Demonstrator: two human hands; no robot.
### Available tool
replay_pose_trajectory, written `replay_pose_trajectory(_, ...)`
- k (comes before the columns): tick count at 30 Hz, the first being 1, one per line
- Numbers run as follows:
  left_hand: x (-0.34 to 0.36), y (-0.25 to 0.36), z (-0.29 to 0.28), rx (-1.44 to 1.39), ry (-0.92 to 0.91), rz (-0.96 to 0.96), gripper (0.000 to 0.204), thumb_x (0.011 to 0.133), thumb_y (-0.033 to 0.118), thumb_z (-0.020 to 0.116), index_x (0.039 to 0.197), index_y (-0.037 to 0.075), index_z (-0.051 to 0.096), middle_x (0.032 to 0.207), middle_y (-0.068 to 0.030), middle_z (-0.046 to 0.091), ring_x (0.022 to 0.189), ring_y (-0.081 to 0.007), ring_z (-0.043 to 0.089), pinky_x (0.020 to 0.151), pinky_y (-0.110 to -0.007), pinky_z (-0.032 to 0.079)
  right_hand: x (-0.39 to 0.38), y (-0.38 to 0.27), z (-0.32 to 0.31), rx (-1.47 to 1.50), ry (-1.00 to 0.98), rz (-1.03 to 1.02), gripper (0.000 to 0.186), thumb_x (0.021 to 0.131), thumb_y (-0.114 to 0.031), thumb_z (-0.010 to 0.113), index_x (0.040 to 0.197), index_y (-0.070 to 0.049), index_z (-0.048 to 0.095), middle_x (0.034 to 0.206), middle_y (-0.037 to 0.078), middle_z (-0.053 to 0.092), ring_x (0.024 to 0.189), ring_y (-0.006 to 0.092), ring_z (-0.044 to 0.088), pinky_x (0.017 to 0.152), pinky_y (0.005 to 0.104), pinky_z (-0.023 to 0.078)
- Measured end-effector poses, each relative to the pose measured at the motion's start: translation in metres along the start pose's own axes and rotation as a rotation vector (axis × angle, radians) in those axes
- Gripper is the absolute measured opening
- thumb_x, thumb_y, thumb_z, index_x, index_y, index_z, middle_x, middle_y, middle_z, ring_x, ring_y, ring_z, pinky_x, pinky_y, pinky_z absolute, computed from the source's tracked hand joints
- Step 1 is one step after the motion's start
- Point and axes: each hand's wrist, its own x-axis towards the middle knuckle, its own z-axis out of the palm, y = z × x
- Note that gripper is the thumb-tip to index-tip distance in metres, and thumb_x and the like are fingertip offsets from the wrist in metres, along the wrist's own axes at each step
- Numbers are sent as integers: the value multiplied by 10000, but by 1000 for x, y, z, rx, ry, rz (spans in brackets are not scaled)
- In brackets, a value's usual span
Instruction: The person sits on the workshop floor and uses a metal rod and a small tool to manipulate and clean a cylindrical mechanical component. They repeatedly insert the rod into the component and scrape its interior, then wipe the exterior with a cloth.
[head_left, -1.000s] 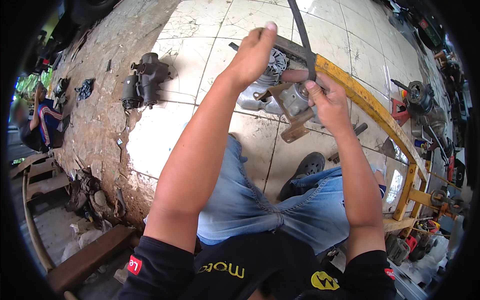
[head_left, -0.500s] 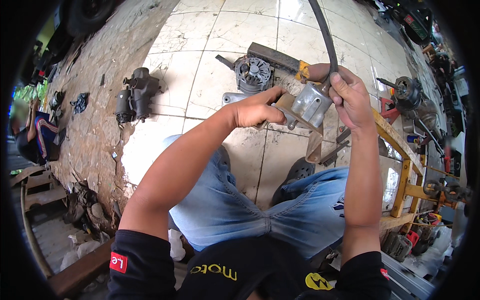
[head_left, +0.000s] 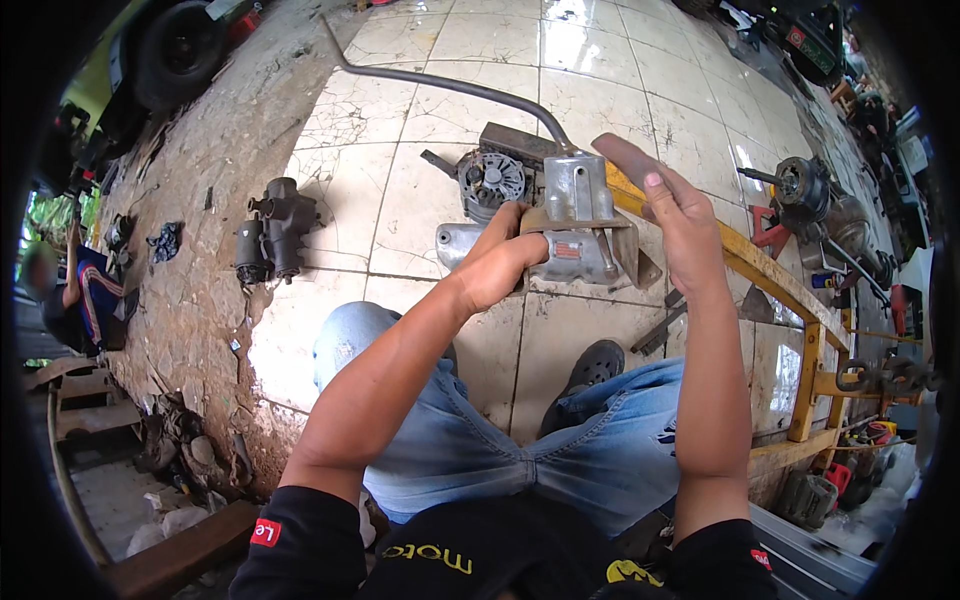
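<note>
My left hand [head_left: 503,262] grips the lower left side of a grey metal motor housing [head_left: 580,225], held up in front of me above the tiled floor. A dark hose [head_left: 450,85] runs from the housing's top away to the upper left. At the housing's right side, my right hand [head_left: 672,215] has its fingers stretched out and a flat dark piece [head_left: 625,158] lies against the fingertips. A round alternator-like part [head_left: 490,180] lies on the floor just behind the housing.
A dark cast gear unit [head_left: 272,232] lies on the tiles at left. A yellow metal frame [head_left: 790,300] runs along my right, with motors and tools [head_left: 810,190] beyond it. Another person [head_left: 85,290] sits far left. My jeans-clad legs and a sandal [head_left: 595,365] are below.
The housing has come down and turned in my hands, and the hose now trails to the upper left. My right hand has let go of the hose and opened beside the housing.
</note>
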Motion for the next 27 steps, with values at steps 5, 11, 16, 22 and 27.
replay_pose_trajectory(5, 10, -7, -10, -7, 101, 82, 762, 745, 265, 591, 1333, -146, 336, 1146, -217, 556, 1030, -262, 561, 883, -349, 467, -10, -1, 11, -169, -14, -60, 342, 1012, -228, 528, 1246, -6, 643, 1176, 125, 686, 1214, 205, 552, 1045, 333, 399)
replay_pose_trajectory(11, 0, -2, -9, 118, 124, 171, 792, 726, 222, 557, 1385, -113, 274, 1141, -204, 553, 962, -229, 571, 794, -331, 488, -18, 4, 42, -572, -15, -288, 579, 997, -404, 510, 1406, 2, 461, 1283, 237, 600, 1338, 382, 452, 1126, 466, 297)
replay_pose_trajectory(16, -12, 5, -1, 176, 102, 90, 782, 716, 221, 585, 1364, -106, 294, 1047, -180, 566, 773, -181, 560, 585, -312, 468, -6, -5, 45, -426, -240, 45, 794, 962, -581, 467, 1524, -54, 274, 1479, 237, 417, 1389, 423, 369, 1152, 546, 218)
replay_pose_trajectory(22, -10, 6, -6, 172, 143, 71, 706, 720, 227, 618, 1283, -121, 371, 921, -148, 557, 667, -158, 542, 512, -299, 442, -38, 12, 50, -879, -103, -279, 903, 939, -630, 457, 1478, 71, 273, 1444, 313, 413, 1376, 420, 385, 1125, 615, 204)
replay_pose_trajectory(27, -7, 4, -5, 115, 227, 90, 552, 707, 223, 657, 1056, -172, 494, 896, -177, 624, 807, -219, 605, 709, -342, 507, -23, 10, 53, -746, -118, -286, 813, 962, -574, 463, 1447, 69, 351, 1431, 293, 446, 1365, 414, 406, 1119, 611, 228)
